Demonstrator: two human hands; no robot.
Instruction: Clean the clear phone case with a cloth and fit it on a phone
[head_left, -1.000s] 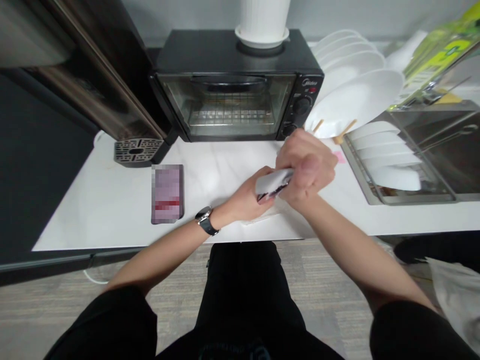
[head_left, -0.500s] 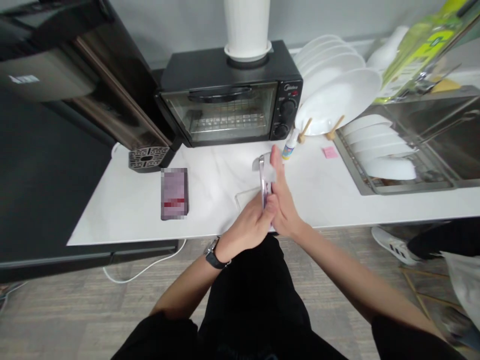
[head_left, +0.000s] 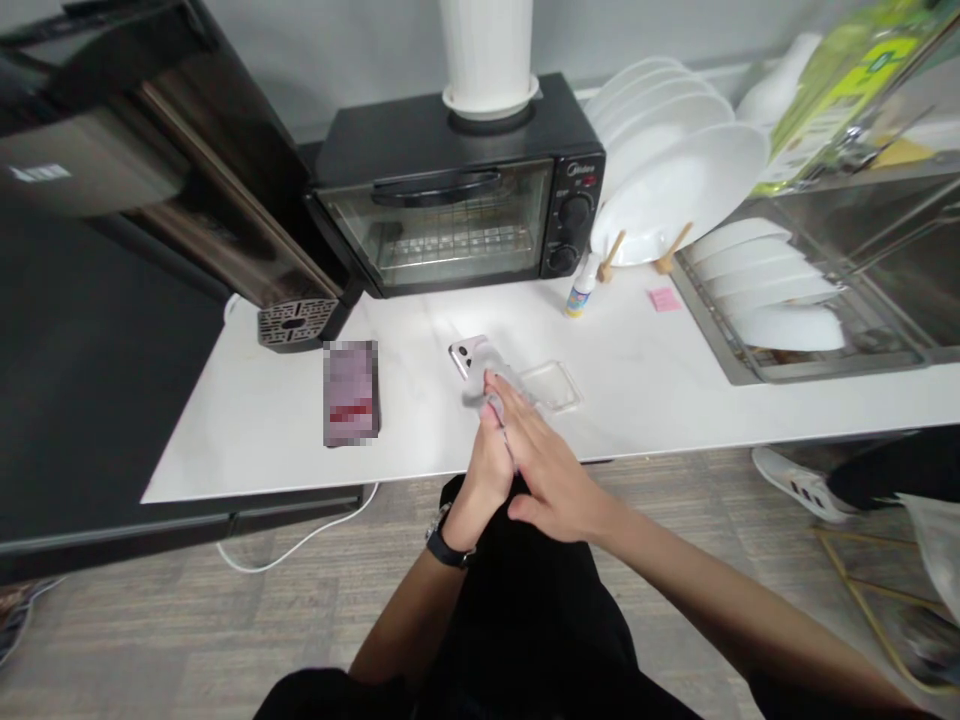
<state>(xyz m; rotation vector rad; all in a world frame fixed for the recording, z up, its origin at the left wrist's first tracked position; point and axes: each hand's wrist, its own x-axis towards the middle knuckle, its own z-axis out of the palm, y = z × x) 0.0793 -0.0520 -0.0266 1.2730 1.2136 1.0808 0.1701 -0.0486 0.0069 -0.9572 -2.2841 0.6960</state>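
A light-coloured phone (head_left: 466, 350), its camera end showing, is partly hidden behind my hands, with a thin translucent sheet (head_left: 484, 378) over it. My left hand (head_left: 491, 462), with a watch on the wrist, is upright at the counter's front edge, its fingers closed against the sheet. Flat against its other side presses my right hand (head_left: 551, 475), fingers stretched forward and thumb apart. The sheet's lower part is hidden between the palms. Just right of the fingers, a clear case (head_left: 556, 386) lies on the white counter (head_left: 420, 420).
A black toaster oven (head_left: 450, 225) stands behind, with a small white bottle (head_left: 581, 288) at its right. Farther right are racked plates (head_left: 682, 190), a pink note (head_left: 664, 299) and a sink (head_left: 750, 372). A blurred purple item (head_left: 351, 392) lies left.
Both hands have come lower and left, tilting inward. The phone, previously between the hands, now shows beyond the fingertips. More of the clear case is visible, on the right side.
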